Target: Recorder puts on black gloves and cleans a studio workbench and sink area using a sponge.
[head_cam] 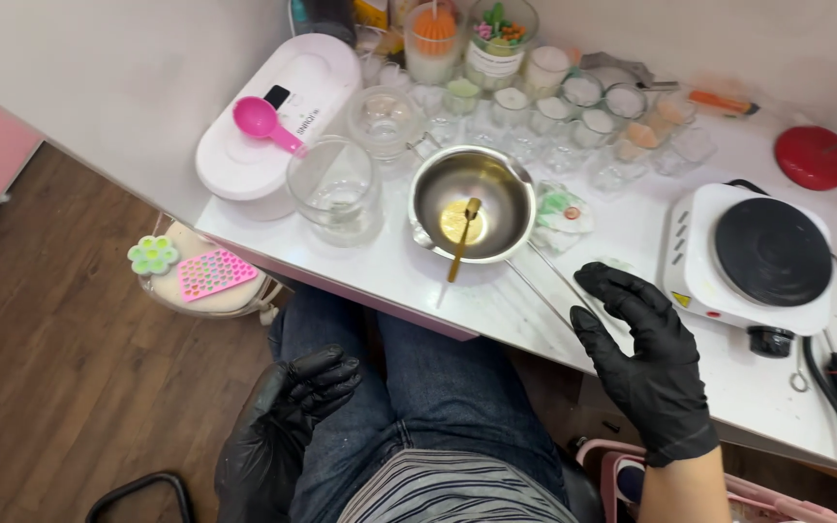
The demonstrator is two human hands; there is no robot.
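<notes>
A white table (632,242) is standing against a pale wall (118,77), and dark wood floor (50,387) is showing below it.

Right hand (653,373), black-gloved, is hovering open-palmed, fingers spread, grip empty, just at the near edge of the surface (632,242). Left hand (307,392) is resting loosely curled below that edge, on the thigh.

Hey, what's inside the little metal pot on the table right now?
The metal pot holds a small yellow pool at its bottom and a gold spoon leaning over the rim. The spoon's bowl covers part of the pool, so what lies under it cannot be seen.
</notes>
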